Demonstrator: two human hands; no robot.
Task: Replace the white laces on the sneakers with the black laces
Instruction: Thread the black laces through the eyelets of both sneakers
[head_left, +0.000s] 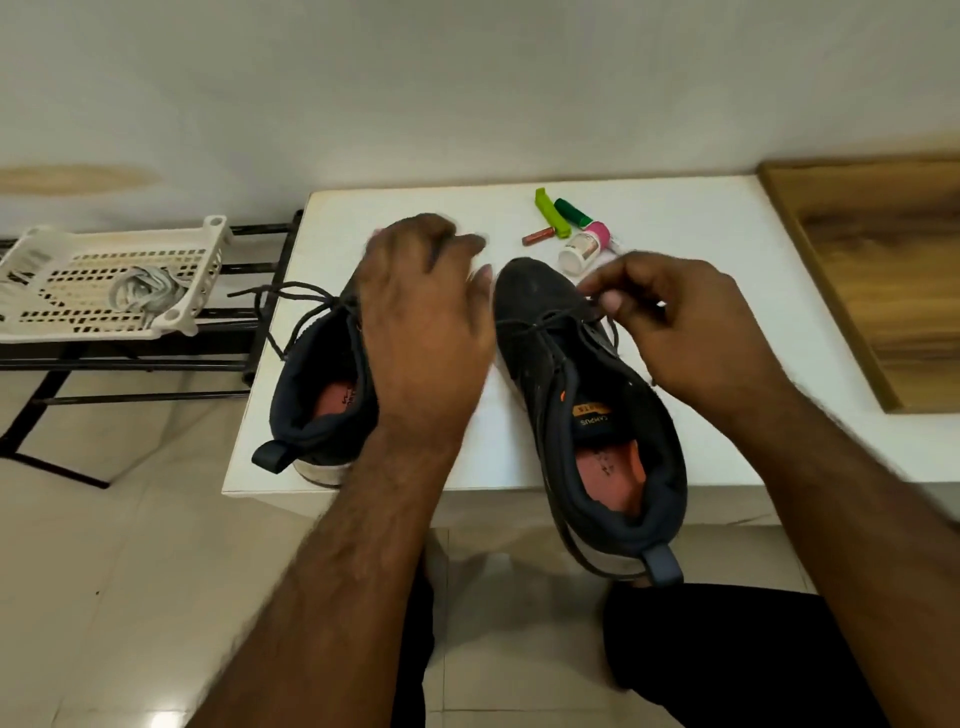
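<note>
Two dark sneakers stand side by side on the white table (701, 322), toes pointing away from me. My left hand (426, 322) lies over the left sneaker (311, 400) with its fingers stretched forward; the hand is blurred. That shoe's black lace (291, 296) trails loose off the table's left edge. My right hand (685, 322) pinches the black lace (530, 325) of the right sneaker (535, 280) between thumb and fingertips near the shoe's front eyelets. The white laces (143, 291) lie bundled in a white plastic basket (208, 260) to the left.
The basket sits on a black metal rack (156, 358) left of the table. Behind the shoes lie a green clip (550, 213), a green and pink marker (576, 215), a small white bottle (579, 254) and a brown tube (537, 237). A wooden board (883, 270) lies at right.
</note>
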